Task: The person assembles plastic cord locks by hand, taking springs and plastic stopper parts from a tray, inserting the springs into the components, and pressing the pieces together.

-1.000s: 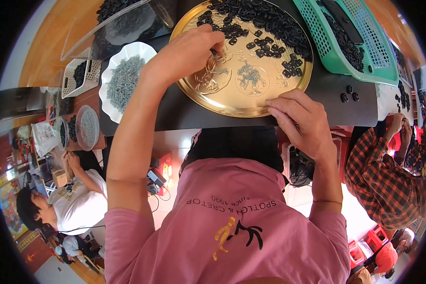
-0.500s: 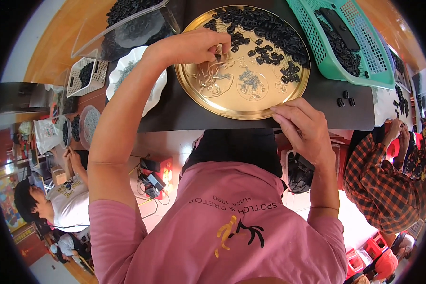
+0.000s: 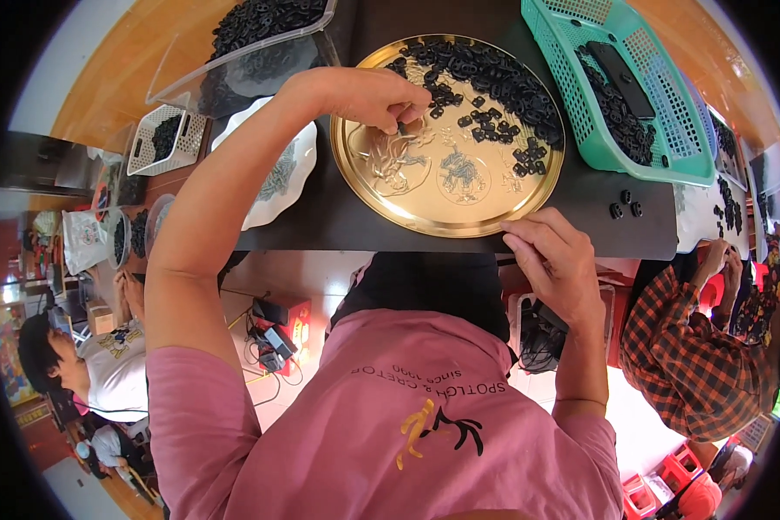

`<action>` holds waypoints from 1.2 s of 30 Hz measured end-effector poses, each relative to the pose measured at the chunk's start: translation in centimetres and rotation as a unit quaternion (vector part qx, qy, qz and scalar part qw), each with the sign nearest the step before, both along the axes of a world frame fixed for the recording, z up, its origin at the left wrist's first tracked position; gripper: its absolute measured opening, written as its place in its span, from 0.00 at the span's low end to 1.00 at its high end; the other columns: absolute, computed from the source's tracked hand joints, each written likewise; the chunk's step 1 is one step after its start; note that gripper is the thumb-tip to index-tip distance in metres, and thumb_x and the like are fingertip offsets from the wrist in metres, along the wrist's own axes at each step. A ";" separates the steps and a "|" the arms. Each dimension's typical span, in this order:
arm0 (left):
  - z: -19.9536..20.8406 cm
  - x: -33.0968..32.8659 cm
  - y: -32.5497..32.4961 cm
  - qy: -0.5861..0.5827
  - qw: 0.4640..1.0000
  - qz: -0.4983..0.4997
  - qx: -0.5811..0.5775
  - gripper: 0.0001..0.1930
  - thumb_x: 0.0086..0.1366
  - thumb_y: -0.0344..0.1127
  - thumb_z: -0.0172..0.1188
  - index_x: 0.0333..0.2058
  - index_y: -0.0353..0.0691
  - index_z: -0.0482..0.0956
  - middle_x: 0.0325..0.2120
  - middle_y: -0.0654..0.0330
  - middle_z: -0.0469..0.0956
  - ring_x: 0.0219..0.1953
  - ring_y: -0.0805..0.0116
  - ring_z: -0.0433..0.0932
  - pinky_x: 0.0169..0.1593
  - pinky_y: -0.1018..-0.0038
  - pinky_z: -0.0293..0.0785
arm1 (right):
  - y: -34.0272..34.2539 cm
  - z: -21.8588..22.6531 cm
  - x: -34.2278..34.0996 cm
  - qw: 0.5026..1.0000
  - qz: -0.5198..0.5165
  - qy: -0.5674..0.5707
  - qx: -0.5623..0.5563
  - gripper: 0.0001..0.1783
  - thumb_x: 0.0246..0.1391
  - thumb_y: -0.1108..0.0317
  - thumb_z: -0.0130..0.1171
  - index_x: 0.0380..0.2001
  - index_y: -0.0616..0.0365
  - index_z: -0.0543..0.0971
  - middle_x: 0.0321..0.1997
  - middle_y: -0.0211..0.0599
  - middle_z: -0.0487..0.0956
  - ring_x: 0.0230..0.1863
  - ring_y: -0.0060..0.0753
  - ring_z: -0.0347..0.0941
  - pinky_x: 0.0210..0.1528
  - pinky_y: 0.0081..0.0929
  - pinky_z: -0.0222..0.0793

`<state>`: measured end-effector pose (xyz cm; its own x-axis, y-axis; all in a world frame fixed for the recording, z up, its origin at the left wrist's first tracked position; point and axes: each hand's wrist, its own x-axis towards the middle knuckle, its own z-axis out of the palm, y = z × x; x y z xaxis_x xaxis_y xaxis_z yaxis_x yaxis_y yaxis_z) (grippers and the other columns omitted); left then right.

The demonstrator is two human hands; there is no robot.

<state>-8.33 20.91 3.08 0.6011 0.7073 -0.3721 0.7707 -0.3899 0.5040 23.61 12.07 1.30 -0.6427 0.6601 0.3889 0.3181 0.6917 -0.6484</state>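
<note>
A round golden tray (image 3: 381, 212) lies on the dark table near its front edge. Small black plastic pieces (image 3: 494, 74) are heaped along its far and right side, with several loose ones toward the middle. Small silvery metal pieces (image 3: 461, 172) form a pile near the tray's front. My left hand (image 3: 377, 100) reaches over the tray's left part, fingers bent down and pinched together; a dark bit shows at the fingertips, too hidden to name. At the front right, my right hand (image 3: 556, 260) pinches the tray's rim between thumb and forefinger.
A green plastic basket (image 3: 585, 130) holding black pieces and a flat black object stands at the right. Three black pieces (image 3: 627, 204) lie before it. On the left are a clear bin (image 3: 173, 78), a white basket (image 3: 182, 154) and a white scalloped dish (image 3: 273, 208). Other people sit on both sides.
The whole view has shifted, so the tray and table appear lower. My left hand's fingers have curled slightly over the same part of the tray. My right hand stays at the rim.
</note>
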 end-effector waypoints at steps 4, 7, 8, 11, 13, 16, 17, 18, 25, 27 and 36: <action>0.3 -1.1 -0.1 -0.007 1.000 -0.009 -0.019 0.09 0.51 0.25 0.58 0.26 0.37 0.64 0.21 0.61 0.66 0.27 0.68 0.68 0.32 0.71 0.66 | 0.3 -0.3 0.0 1.000 0.006 0.010 0.003 0.11 0.46 0.79 0.61 0.36 0.60 0.79 0.32 0.38 0.76 0.27 0.34 0.75 0.27 0.24 0.69; 0.1 -1.9 -0.2 -0.029 0.997 0.026 -0.066 0.09 0.51 0.25 0.57 0.26 0.38 0.64 0.21 0.63 0.66 0.27 0.70 0.67 0.32 0.72 0.65 | 0.4 -0.1 -0.3 1.000 0.006 0.014 -0.003 0.10 0.46 0.79 0.61 0.35 0.60 0.79 0.31 0.38 0.77 0.28 0.34 0.75 0.29 0.24 0.69; 0.1 -2.0 -0.5 -0.029 0.997 0.026 -0.065 0.09 0.51 0.25 0.57 0.26 0.38 0.64 0.21 0.63 0.66 0.27 0.70 0.67 0.32 0.72 0.65 | 0.5 0.0 -0.5 1.000 0.009 0.014 -0.016 0.08 0.47 0.77 0.61 0.34 0.60 0.79 0.31 0.38 0.77 0.28 0.36 0.75 0.29 0.26 0.70; 0.5 -1.8 -1.8 -0.078 0.989 0.082 -0.091 0.09 0.55 0.25 0.57 0.27 0.39 0.64 0.22 0.66 0.66 0.26 0.74 0.67 0.32 0.75 0.65 | 1.1 0.1 -1.8 0.998 0.013 0.032 -0.043 0.07 0.49 0.76 0.60 0.34 0.60 0.80 0.30 0.38 0.77 0.26 0.35 0.74 0.29 0.25 0.69; 0.9 -1.1 -2.9 -0.223 0.941 0.159 -0.199 0.08 0.58 0.27 0.59 0.28 0.40 0.66 0.23 0.68 0.68 0.25 0.78 0.68 0.31 0.79 0.65 | 1.8 0.0 -3.3 0.998 0.005 0.044 -0.055 0.07 0.50 0.75 0.60 0.34 0.60 0.80 0.29 0.38 0.76 0.24 0.32 0.73 0.28 0.23 0.68; 1.6 1.0 -5.3 -0.376 0.883 0.200 -0.198 0.08 0.59 0.29 0.60 0.30 0.41 0.67 0.24 0.69 0.68 0.24 0.80 0.69 0.31 0.82 0.65 | 2.4 -0.3 -6.0 0.989 -0.020 0.084 -0.119 0.07 0.51 0.74 0.59 0.35 0.62 0.80 0.29 0.35 0.76 0.23 0.23 0.70 0.27 0.18 0.65; 1.6 1.6 -6.2 -0.408 0.864 0.219 -0.196 0.08 0.58 0.29 0.61 0.31 0.41 0.68 0.24 0.69 0.69 0.24 0.79 0.70 0.31 0.82 0.66 | 2.3 -0.5 -7.1 0.973 -0.027 0.140 -0.183 0.07 0.52 0.73 0.60 0.36 0.62 0.79 0.29 0.34 0.76 0.24 0.20 0.69 0.26 0.16 0.64; 1.7 2.2 -6.9 -0.411 0.863 0.220 -0.197 0.08 0.58 0.29 0.61 0.31 0.41 0.68 0.24 0.69 0.69 0.24 0.79 0.70 0.31 0.82 0.66 | 2.3 -0.6 -7.8 0.949 -0.035 0.195 -0.246 0.08 0.53 0.72 0.60 0.36 0.62 0.79 0.28 0.32 0.76 0.25 0.17 0.69 0.26 0.15 0.63; 2.2 3.9 -9.9 -0.513 0.769 0.282 -0.258 0.09 0.58 0.29 0.60 0.32 0.42 0.67 0.24 0.66 0.72 0.24 0.77 0.72 0.30 0.81 0.67 | 1.3 0.9 -8.3 0.892 -0.005 0.255 -0.374 0.07 0.56 0.69 0.59 0.34 0.61 0.78 0.26 0.22 0.74 0.26 0.09 0.64 0.26 0.11 0.59; 2.1 4.2 -10.3 -0.524 0.759 0.293 -0.253 0.08 0.59 0.29 0.60 0.33 0.42 0.68 0.25 0.66 0.73 0.24 0.77 0.73 0.30 0.81 0.68 | 1.3 0.8 -8.2 0.895 -0.004 0.247 -0.370 0.06 0.56 0.69 0.59 0.34 0.61 0.77 0.26 0.22 0.74 0.26 0.09 0.64 0.26 0.10 0.59; -0.7 5.2 -12.6 -0.635 0.659 0.354 -0.192 0.07 0.64 0.31 0.57 0.38 0.35 0.72 0.29 0.59 0.77 0.30 0.71 0.78 0.34 0.78 0.76 | 2.2 0.5 -8.6 0.915 0.019 0.198 -0.351 0.06 0.56 0.69 0.58 0.32 0.61 0.76 0.26 0.23 0.74 0.26 0.10 0.65 0.29 0.12 0.61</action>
